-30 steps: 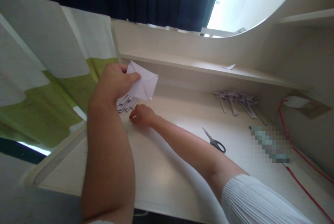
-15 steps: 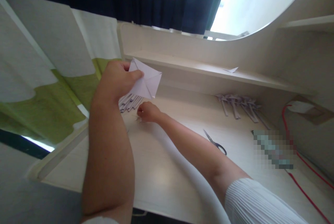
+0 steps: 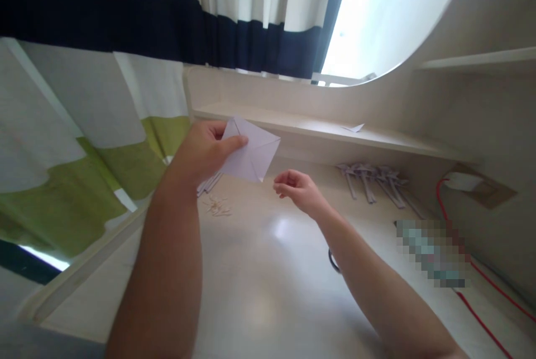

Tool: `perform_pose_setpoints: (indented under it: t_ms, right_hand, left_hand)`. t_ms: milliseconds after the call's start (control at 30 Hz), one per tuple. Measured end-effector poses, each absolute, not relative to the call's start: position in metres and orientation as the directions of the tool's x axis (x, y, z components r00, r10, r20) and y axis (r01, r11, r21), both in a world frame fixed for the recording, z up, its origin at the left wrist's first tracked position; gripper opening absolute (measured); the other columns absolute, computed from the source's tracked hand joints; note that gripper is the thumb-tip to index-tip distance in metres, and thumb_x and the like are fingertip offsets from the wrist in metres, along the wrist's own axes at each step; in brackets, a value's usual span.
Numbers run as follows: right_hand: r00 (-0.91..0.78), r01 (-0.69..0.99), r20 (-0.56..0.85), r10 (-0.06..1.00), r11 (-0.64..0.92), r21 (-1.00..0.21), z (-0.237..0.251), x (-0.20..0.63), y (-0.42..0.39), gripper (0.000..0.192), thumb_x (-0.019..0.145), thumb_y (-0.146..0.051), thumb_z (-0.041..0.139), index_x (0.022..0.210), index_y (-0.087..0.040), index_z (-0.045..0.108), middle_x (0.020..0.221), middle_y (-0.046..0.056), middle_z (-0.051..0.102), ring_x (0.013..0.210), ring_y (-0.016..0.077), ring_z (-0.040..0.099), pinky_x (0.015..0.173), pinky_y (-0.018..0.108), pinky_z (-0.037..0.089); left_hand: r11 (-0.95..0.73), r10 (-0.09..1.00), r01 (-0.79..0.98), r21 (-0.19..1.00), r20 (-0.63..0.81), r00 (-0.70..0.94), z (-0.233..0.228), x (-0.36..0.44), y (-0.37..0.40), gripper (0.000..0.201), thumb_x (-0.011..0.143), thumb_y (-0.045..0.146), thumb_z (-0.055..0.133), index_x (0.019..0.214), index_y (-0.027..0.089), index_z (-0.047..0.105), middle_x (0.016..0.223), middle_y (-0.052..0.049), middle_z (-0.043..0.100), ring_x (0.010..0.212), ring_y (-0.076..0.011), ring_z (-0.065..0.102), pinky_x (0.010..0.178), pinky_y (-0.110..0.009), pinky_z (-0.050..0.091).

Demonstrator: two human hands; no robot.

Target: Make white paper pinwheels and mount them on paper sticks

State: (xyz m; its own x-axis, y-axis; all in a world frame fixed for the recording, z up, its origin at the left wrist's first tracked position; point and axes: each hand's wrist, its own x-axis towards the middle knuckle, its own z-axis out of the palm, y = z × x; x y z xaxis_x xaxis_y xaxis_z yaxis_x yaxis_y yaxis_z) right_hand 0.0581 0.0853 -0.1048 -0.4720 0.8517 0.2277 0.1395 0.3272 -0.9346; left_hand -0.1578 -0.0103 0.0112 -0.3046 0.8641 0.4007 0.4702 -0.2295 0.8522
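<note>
My left hand (image 3: 211,152) pinches a pale square sheet of paper (image 3: 253,161) between thumb and fingers, raised above the desk. Crease lines run across the sheet towards its corners. To the right of the paper is my right hand (image 3: 295,188), its fingertips pressed together; whatever they hold is too small to make out. A small pile of thin, short, pale sticks (image 3: 216,206) lies on the desk below the paper. Behind my left wrist, long paper sticks (image 3: 209,183) show in part.
Several paper pinwheel-like pieces on sticks (image 3: 372,175) lie at the back right. Scissors (image 3: 334,261) are mostly hidden under my right forearm. A folded paper (image 3: 355,128) rests on the shelf (image 3: 301,123). At right are a blurred-out item (image 3: 431,253) and a red cable (image 3: 486,320).
My right hand has lifted off the pile of short sticks and moved right, close to the paper's lower right corner. The pile now shows. The view has tilted up slightly.
</note>
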Motion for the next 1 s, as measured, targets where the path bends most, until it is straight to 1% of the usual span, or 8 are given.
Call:
perform_pose_setpoints:
  t_ms: [133, 233, 367, 467, 600, 733, 867, 1000]
  right_hand:
    - [-0.333, -0.063, 0.384, 0.861, 0.386, -0.92, -0.059, 0.118, 0.051, 0.029, 0.081, -0.038, 0.086, 0.093, -0.019, 0.068, 0.079, -0.002, 0.071, 0.068, 0.0111, 0.066, 0.067, 0.026, 0.057]
    - [-0.271, -0.206, 0.477, 0.836, 0.433, -0.877, -0.034, 0.149, 0.02, 0.021, 0.085, -0.032, 0.086, 0.092, -0.018, 0.072, 0.076, 0.0, 0.073, 0.068, 0.0123, 0.068, 0.067, 0.027, 0.058]
    - [-0.18, -0.26, 0.561, 0.808, 0.511, -0.819, -0.017, 0.17, -0.004, 0.01, 0.084, -0.02, 0.085, 0.089, -0.019, 0.075, 0.078, 0.001, 0.074, 0.07, 0.0122, 0.069, 0.067, 0.025, 0.059]
    - [-0.111, -0.236, 0.618, 0.778, 0.584, -0.777, -0.014, 0.18, -0.002, 0.006, 0.086, -0.015, 0.078, 0.089, -0.02, 0.077, 0.081, 0.001, 0.076, 0.073, 0.0121, 0.07, 0.069, 0.025, 0.06]
    - [-0.07, -0.159, 0.605, 0.793, 0.59, -0.792, -0.015, 0.189, 0.007, 0.011, 0.086, -0.012, 0.071, 0.084, -0.019, 0.08, 0.079, 0.001, 0.078, 0.07, 0.0127, 0.071, 0.068, 0.025, 0.059]
    - [-0.059, -0.093, 0.566, 0.822, 0.56, -0.823, -0.014, 0.194, 0.005, 0.007, 0.085, -0.025, 0.079, 0.088, -0.02, 0.082, 0.08, 0.004, 0.08, 0.073, 0.0163, 0.074, 0.069, 0.029, 0.059]
    - [-0.121, 0.023, 0.53, 0.839, 0.537, -0.844, -0.013, 0.194, 0.001, 0.022, 0.081, -0.041, 0.087, 0.086, -0.02, 0.083, 0.082, 0.005, 0.081, 0.074, 0.018, 0.073, 0.067, 0.029, 0.057]
    - [-0.162, 0.058, 0.543, 0.824, 0.557, -0.829, -0.013, 0.194, 0.003, 0.016, 0.087, -0.035, 0.081, 0.085, -0.02, 0.082, 0.079, 0.004, 0.08, 0.072, 0.0172, 0.072, 0.065, 0.028, 0.056]
  left_hand:
    - [-0.323, 0.921, 0.241, 0.915, 0.363, -0.141, 0.01, -0.133, -0.004, 0.026, 0.073, 0.042, 0.085, 0.088, 0.02, 0.082, 0.082, -0.005, 0.079, 0.067, -0.022, 0.07, 0.057, -0.027, 0.053]
    - [-0.313, 0.946, 0.147, 0.938, 0.322, -0.045, 0.01, -0.113, -0.004, 0.024, 0.073, 0.041, 0.087, 0.086, 0.021, 0.083, 0.08, -0.005, 0.079, 0.063, -0.0209, 0.069, 0.055, -0.027, 0.054]
    - [-0.271, 0.963, 0.107, 0.957, 0.27, 0.023, 0.011, -0.085, -0.011, 0.027, 0.07, 0.042, 0.09, 0.086, 0.022, 0.084, 0.078, -0.005, 0.078, 0.061, -0.0199, 0.068, 0.053, -0.026, 0.054]
    - [-0.274, 0.961, 0.11, 0.955, 0.276, 0.003, 0.009, -0.07, -0.017, 0.027, 0.069, 0.043, 0.092, 0.084, 0.021, 0.084, 0.075, -0.004, 0.077, 0.058, -0.0178, 0.066, 0.052, -0.024, 0.052]
    - [-0.275, 0.96, 0.131, 0.952, 0.28, -0.019, 0.006, -0.056, -0.021, 0.029, 0.07, 0.043, 0.092, 0.085, 0.02, 0.083, 0.076, -0.004, 0.076, 0.059, -0.0164, 0.065, 0.053, -0.023, 0.05]
    - [-0.259, 0.965, 0.178, 0.949, 0.26, 0.018, 0.005, -0.046, -0.024, 0.029, 0.072, 0.044, 0.091, 0.087, 0.02, 0.083, 0.078, -0.004, 0.077, 0.061, -0.0179, 0.066, 0.054, -0.025, 0.051]
    - [-0.267, 0.962, 0.229, 0.936, 0.273, 0.006, 0.005, -0.036, -0.026, 0.029, 0.074, 0.046, 0.088, 0.089, 0.022, 0.082, 0.081, -0.004, 0.079, 0.062, -0.0193, 0.067, 0.056, -0.028, 0.053]
    - [-0.253, 0.966, 0.225, 0.941, 0.258, 0.007, 0.003, -0.029, -0.024, 0.027, 0.076, 0.045, 0.088, 0.09, 0.022, 0.082, 0.082, -0.003, 0.08, 0.063, -0.018, 0.068, 0.057, -0.026, 0.052]
